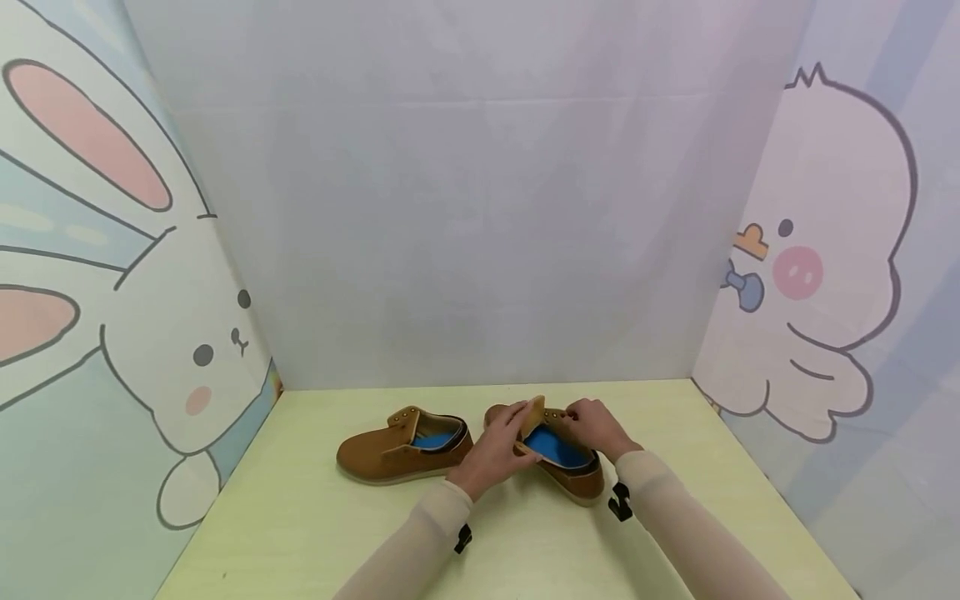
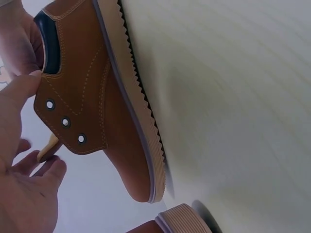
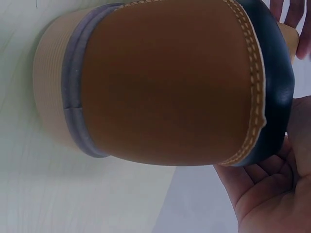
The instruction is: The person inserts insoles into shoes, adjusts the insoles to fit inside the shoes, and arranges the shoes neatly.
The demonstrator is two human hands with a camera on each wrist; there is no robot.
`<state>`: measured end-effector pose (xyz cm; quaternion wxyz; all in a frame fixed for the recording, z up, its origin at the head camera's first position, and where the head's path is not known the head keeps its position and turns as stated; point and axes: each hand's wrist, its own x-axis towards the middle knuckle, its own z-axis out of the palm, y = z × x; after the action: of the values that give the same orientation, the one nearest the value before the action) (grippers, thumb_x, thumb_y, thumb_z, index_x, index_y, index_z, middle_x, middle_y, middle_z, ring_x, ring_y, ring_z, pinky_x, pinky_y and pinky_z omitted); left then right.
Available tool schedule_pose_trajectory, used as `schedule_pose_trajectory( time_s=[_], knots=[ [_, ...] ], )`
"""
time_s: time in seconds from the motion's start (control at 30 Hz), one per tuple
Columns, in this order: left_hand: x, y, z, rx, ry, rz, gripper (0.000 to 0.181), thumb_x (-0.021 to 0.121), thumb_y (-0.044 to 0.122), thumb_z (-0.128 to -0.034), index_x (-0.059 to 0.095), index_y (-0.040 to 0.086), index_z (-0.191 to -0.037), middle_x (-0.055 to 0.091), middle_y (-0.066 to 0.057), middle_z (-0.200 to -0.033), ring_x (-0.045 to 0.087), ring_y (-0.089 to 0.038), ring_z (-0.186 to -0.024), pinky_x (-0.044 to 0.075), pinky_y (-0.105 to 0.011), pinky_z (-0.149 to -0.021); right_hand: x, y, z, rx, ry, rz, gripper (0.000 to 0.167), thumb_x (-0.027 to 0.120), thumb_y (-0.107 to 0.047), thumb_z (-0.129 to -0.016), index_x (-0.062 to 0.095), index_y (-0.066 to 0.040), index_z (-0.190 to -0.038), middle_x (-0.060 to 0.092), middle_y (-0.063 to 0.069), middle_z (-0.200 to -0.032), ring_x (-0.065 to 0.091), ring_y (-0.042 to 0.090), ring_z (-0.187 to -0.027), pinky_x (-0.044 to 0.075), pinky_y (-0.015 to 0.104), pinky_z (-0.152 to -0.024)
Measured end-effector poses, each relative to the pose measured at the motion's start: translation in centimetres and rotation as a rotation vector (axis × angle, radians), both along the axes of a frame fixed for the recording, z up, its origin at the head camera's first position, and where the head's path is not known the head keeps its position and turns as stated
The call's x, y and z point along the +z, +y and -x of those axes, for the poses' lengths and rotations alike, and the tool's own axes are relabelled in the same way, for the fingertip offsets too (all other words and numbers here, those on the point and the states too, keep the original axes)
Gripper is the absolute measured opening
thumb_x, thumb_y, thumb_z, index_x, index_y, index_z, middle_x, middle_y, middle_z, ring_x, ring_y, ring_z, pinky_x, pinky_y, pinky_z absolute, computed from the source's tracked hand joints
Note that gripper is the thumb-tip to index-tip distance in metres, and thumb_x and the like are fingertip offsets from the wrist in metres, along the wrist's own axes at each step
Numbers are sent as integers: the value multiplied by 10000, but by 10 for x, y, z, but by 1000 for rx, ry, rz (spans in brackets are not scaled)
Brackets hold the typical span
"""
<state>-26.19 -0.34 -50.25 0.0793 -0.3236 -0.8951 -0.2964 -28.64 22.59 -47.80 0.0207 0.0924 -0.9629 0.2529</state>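
Note:
A brown shoe (image 1: 589, 486) with a blue insole stands on the table, its toe pointing away to the left. My left hand (image 1: 497, 450) pinches its raised tongue (image 2: 50, 148) between the fingers, while the thumb touches the edge of the near eyelet flap (image 2: 73, 119). At the far side of the opening, my right hand (image 1: 597, 427) has curled fingers gripping the other eyelet flap; the shoe's heel (image 3: 170, 82) hides part of that grip in the right wrist view. Bare eyelet holes show on the near flap.
A matching brown shoe (image 1: 375, 454) sits to the left, toe pointing left, close to my left wrist. The pale yellow table (image 1: 285, 517) ends at a grey back wall (image 1: 480, 250). Side walls with a cartoon rabbit (image 1: 157, 358) and a cartoon chick (image 1: 840, 192) flank it.

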Motion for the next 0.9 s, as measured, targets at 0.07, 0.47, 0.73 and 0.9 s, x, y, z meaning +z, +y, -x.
schedule_pose_trajectory(
  time_s=[0.07, 0.47, 0.73, 0.9],
  knots=[
    [0, 0, -1, -18, 13, 6, 868, 765, 382, -918, 293, 184, -1619, 322, -50, -1617, 445, -248, -1398, 507, -369, -1015, -1, 1, 0, -4, -7, -2, 170, 622, -96, -962, 736, -39, -850, 569, 29, -651, 508, 166, -567, 425, 287, -531],
    [-2, 0, -4, -86, 25, -17, 694, 724, 313, -955, 417, 183, -1564, 527, -48, -1477, 549, -205, -1304, 517, -331, -994, -1, 2, -3, 11, 11, -9, 156, 625, -86, -977, 765, -40, -923, 644, 12, -727, 525, 147, -592, 454, 299, -566],
    [0, -7, 1, -100, 6, 5, 614, 737, 336, -936, 533, 149, -1484, 580, -8, -1432, 582, -160, -1262, 522, -287, -972, 4, 0, -8, 29, 23, -10, 229, 653, -67, -967, 719, -1, -1176, 722, 121, -976, 669, 233, -776, 571, 375, -681],
    [1, -20, 4, -64, 48, 53, 553, 746, 297, -925, 592, 137, -1431, 626, -7, -1373, 609, -179, -1223, 531, -327, -967, 4, 0, -14, 143, 156, -39, 428, 691, 3, -926, 617, -33, -1346, 626, 217, -1271, 644, 373, -1093, 559, 506, -882]
  ],
)
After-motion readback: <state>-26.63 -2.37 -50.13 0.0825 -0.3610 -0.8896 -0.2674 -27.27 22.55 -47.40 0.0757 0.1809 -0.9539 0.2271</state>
